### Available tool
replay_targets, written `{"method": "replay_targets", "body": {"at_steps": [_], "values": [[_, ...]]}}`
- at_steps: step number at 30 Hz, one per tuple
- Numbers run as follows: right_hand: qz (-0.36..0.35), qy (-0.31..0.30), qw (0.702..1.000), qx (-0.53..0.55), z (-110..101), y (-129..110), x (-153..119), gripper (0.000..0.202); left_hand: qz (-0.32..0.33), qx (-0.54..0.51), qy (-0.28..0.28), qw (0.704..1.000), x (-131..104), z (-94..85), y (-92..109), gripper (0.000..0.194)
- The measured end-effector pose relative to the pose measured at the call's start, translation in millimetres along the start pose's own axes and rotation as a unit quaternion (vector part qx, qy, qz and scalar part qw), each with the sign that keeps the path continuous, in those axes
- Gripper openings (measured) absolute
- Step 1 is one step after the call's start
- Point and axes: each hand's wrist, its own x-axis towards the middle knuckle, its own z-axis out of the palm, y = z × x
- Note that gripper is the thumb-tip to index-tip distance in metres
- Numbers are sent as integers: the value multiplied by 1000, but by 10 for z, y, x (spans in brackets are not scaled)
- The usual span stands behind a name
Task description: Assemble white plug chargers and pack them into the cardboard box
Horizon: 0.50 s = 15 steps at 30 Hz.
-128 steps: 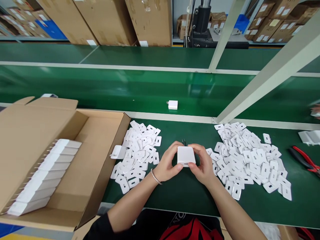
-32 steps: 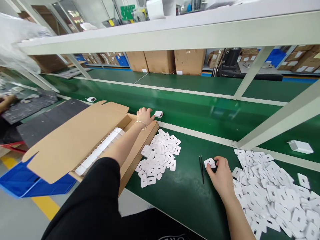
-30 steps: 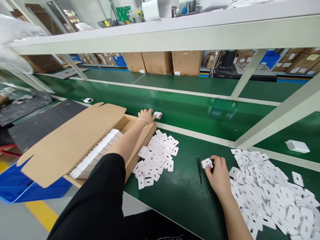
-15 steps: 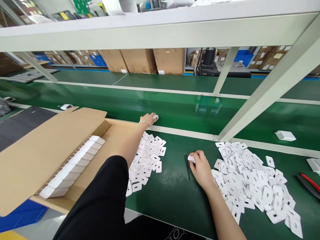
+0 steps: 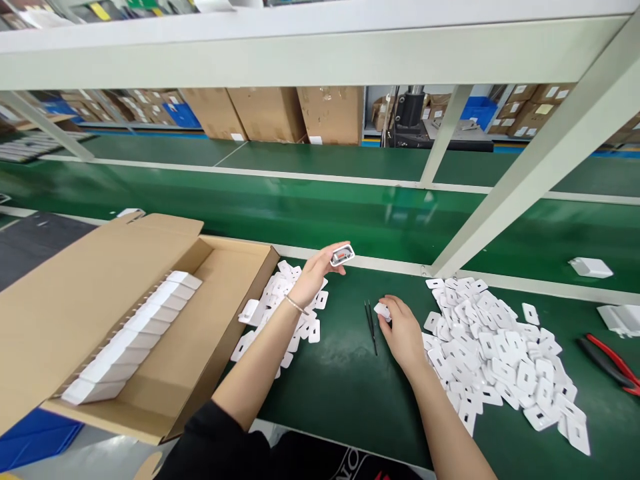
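My left hand [image 5: 315, 273] is raised above the bench edge and grips a small white charger body [image 5: 343, 255] with a red patch on its open face. My right hand [image 5: 403, 330] rests on the green mat, its fingers closed on a small white plate [image 5: 383, 311]. Black tweezers [image 5: 371, 325] lie just left of that hand. A large pile of white plates [image 5: 500, 347] spreads to its right, and a smaller pile [image 5: 280, 313] lies under my left forearm.
An open cardboard box [image 5: 125, 313] with a row of white chargers [image 5: 130, 337] stands at the left. A white charger [image 5: 590, 268] lies on the green conveyor [image 5: 300, 207] at far right. Red-handled pliers [image 5: 607, 360] lie at the right edge. A slanted frame post [image 5: 525, 173] crosses the belt.
My left hand picked the charger body off the conveyor and drew it back towards me, lifted. My right hand stayed on the white plate beside the tweezers.
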Motion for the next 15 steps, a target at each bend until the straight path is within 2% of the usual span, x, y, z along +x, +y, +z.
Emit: {"method": "replay_targets", "body": {"at_steps": [5, 7, 12, 15], "values": [[26, 13, 999, 38, -43, -71, 12, 24, 17, 40, -12, 999, -372, 197, 49, 58], [56, 32, 995, 72, -65, -121, 12, 22, -2, 29, -14, 999, -457, 264, 17, 60], [129, 101, 963, 214, -129, -256, 11, 23, -99, -112, -30, 988, -555, 428, -218, 72], [149, 108, 942, 282, -172, -333, -1, 22, -86, -133, -13, 987, -620, 513, -392, 67]]}}
